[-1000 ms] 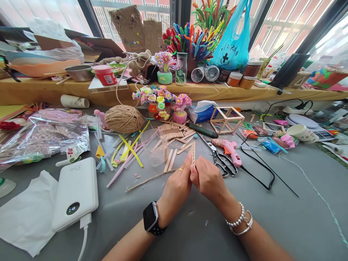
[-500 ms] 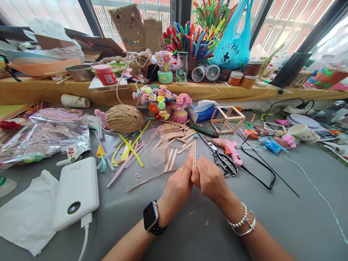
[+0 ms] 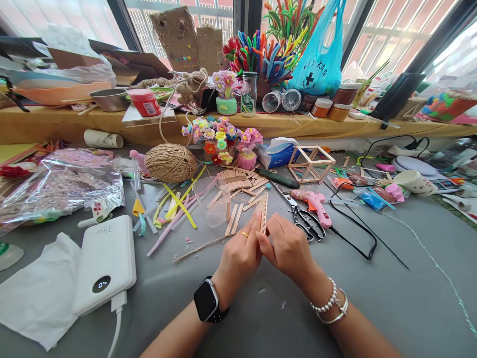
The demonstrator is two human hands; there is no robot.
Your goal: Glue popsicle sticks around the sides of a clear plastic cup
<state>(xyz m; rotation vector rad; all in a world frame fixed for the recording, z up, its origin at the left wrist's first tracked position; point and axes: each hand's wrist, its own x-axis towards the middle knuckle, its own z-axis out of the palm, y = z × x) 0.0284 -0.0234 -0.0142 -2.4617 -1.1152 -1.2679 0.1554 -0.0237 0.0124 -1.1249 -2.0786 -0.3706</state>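
Note:
Upright between both hands is a narrow wooden craft-stick piece [image 3: 264, 205] with what looks like twisted twine along its edge. My left hand [image 3: 240, 253], with a ring and a watch, is closed round its left side, fingers flat against it. My right hand [image 3: 289, 246] has curled fingers, thumb and forefinger pinching at its lower right edge; the exact contact is partly hidden. Loose craft sticks [image 3: 234, 219] and a clear plastic cup [image 3: 212, 204] lie just beyond my left hand. Black-handled scissors [image 3: 307, 221] and a pink glue gun [image 3: 316, 206] rest beyond my right hand.
A ball of twine [image 3: 170, 163], a wooden cube frame [image 3: 312, 164] and pipe-cleaner flowers [image 3: 248, 144] stand farther back. A white power bank [image 3: 106, 266] lies at left. The glue gun's black cord [image 3: 357, 251] loops at right. A cluttered shelf [image 3: 208, 119] runs behind.
The craft-stick piece has turned slightly, showing more of its left face and edge. My right fingers have loosened and shifted a little along it; my left hand has moved slightly left.

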